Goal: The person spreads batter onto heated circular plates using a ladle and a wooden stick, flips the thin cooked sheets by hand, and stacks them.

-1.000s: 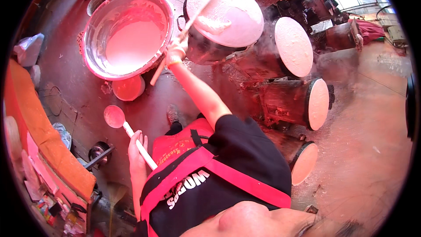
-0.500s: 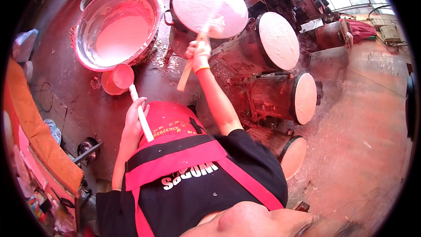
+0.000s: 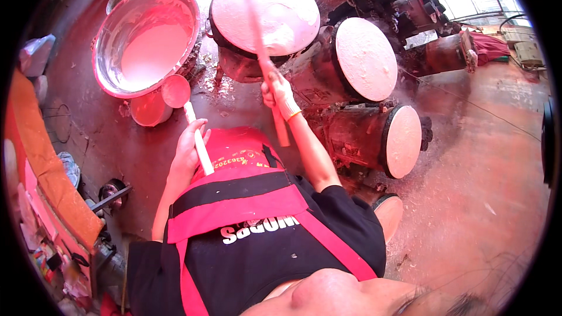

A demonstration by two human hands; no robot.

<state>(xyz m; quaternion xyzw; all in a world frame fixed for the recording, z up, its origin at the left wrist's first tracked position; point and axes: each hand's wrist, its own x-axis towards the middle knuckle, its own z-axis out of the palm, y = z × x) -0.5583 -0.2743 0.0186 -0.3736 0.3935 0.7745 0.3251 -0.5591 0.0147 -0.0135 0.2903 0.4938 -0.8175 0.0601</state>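
Observation:
My left hand (image 3: 188, 145) is closed around the white handle of a ladle (image 3: 175, 91), in front of my red apron. The ladle's round bowl hangs over a smaller tub (image 3: 151, 110) beside the big basin of pale batter (image 3: 156, 55). My right hand (image 3: 279, 95) grips a long wooden spreading stick (image 3: 263, 58), smeared by motion. Its far end passes over the nearest round griddle (image 3: 234, 17), which is coated with pale batter. A thicker, uneven patch of batter shows on that griddle's right part. Whether the stick touches the batter I cannot tell.
Several more batter-covered griddles, such as the one beside it (image 3: 367, 58) and a lower one (image 3: 403, 141), sit on dark drum-shaped stoves curving down my right. An orange-covered bench (image 3: 52, 164) runs along the left. A small wheel (image 3: 114, 193) stands near it.
My right hand has moved down and slightly right, and the stick now points more upright across the griddle. My left hand and ladle have shifted slightly right. The whole view has turned a little.

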